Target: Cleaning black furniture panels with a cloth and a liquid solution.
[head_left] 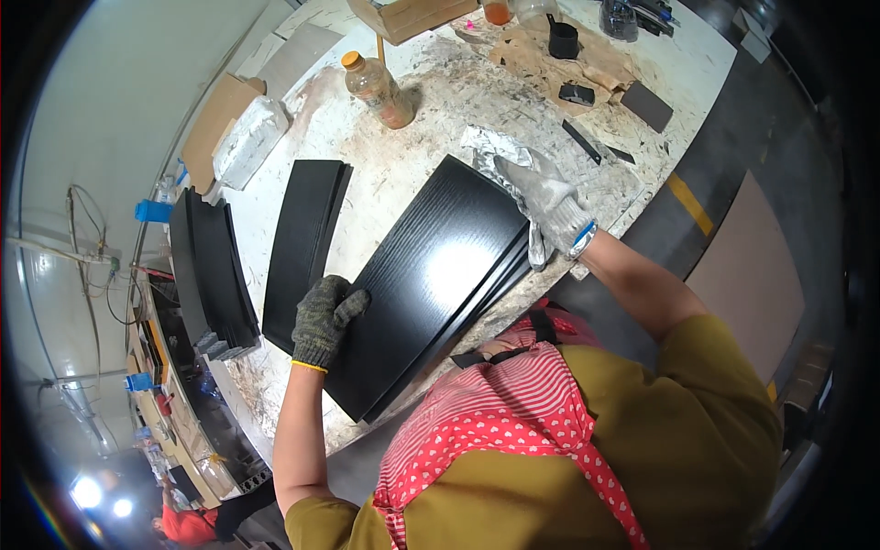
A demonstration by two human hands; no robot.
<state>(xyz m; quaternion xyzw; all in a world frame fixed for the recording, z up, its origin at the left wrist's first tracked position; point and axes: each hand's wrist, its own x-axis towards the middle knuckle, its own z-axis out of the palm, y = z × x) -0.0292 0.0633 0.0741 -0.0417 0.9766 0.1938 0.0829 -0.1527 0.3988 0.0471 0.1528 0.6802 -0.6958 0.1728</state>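
Observation:
A glossy black board with wood-like grain lies on top of a small stack of similar boards, near the table edge in front of me. My left hand, in a grey-green knit glove, grips the board's left end, with the thumb over the top face. At the opposite end my right hand, in a white glove, presses a crumpled white cloth against the board's edge. The fingers of that hand are closed on the cloth and partly hidden by it. Left of the board stands another stack of black boards.
More black boards lie at the table's left edge, near a white wrapped block. An orange-capped bottle stands beyond the boards. Brown paper, a black cup and dark strips occupy the far right. A person in red is lower left.

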